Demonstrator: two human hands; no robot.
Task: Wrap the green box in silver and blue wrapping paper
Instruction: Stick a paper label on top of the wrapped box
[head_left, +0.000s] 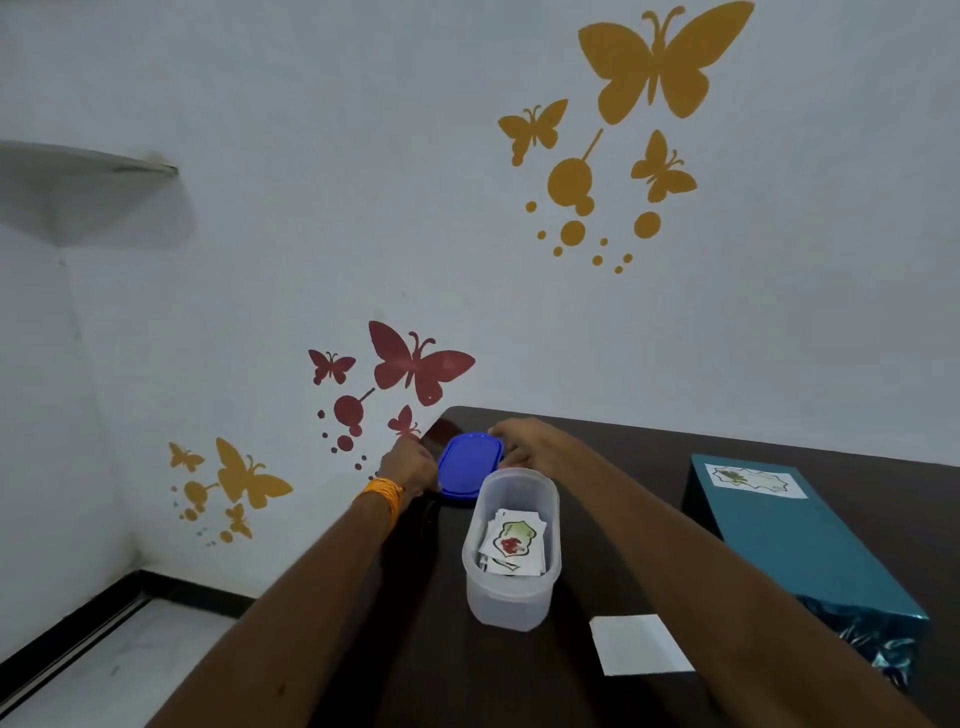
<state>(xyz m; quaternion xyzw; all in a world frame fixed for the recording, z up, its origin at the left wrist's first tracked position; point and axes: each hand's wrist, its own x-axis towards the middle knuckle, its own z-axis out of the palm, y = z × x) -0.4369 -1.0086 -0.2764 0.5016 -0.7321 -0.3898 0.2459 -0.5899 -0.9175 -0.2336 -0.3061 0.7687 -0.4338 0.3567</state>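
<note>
A long box wrapped in shiny blue paper (800, 540) lies on the right side of the dark table (613, 452), with a white sticker label (756, 480) on its far end. At the table's far left corner, my left hand (410, 462) and my right hand (524, 441) both grip the edges of a blue plastic lid (467, 465). Just in front of the lid stands an open translucent container (511, 551) with several printed sticker cards inside.
A white slip of paper (641, 644) lies on the table near the container. The table's left edge drops to a tiled floor (104, 665). The wall behind carries butterfly decals, and a shelf (88, 161) juts out at upper left.
</note>
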